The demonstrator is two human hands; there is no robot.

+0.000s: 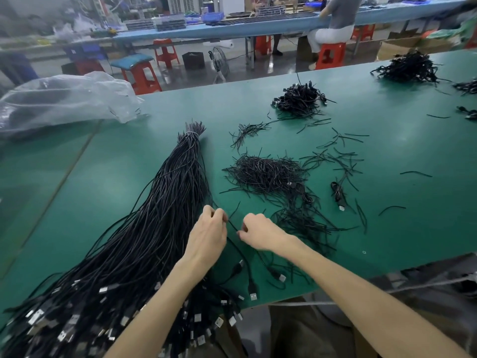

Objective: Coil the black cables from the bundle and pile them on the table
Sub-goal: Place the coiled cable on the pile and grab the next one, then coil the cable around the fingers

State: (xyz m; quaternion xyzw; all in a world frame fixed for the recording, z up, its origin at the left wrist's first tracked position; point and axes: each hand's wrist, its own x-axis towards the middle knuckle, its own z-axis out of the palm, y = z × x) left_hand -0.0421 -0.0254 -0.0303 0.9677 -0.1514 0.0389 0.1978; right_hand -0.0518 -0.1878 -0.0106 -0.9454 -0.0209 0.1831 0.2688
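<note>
both hands are working close together just inside the near edge of the green bench (pixel 418 140). the left hand (pixel 206 235) is pinching a single black cable (pixel 233 225) between thumb and fingertips. the right hand (pixel 258 231), fingers curled, is pinching the same strand just beside it, so a short length is running taut between the two. below the hands that cable is trailing down to a usb plug (pixel 253 295) lying at the near edge.

the cable bundle (pixel 167 210) is lying to the left of the hands. it is tied at its far end (pixel 192 134) and fanning out toward the near left corner, where its plugs (pixel 64 329) are spilling over the edge.

a pile of coiled cables (pixel 299 98) is sitting toward the far edge, with a second pile (pixel 410 67) at the far right corner. a heap of short black ties (pixel 268 174) is lying mid-bench, with one coiled cable (pixel 338 195) just to its right. a clear plastic bag (pixel 64 99) is resting at the far left corner.
</note>
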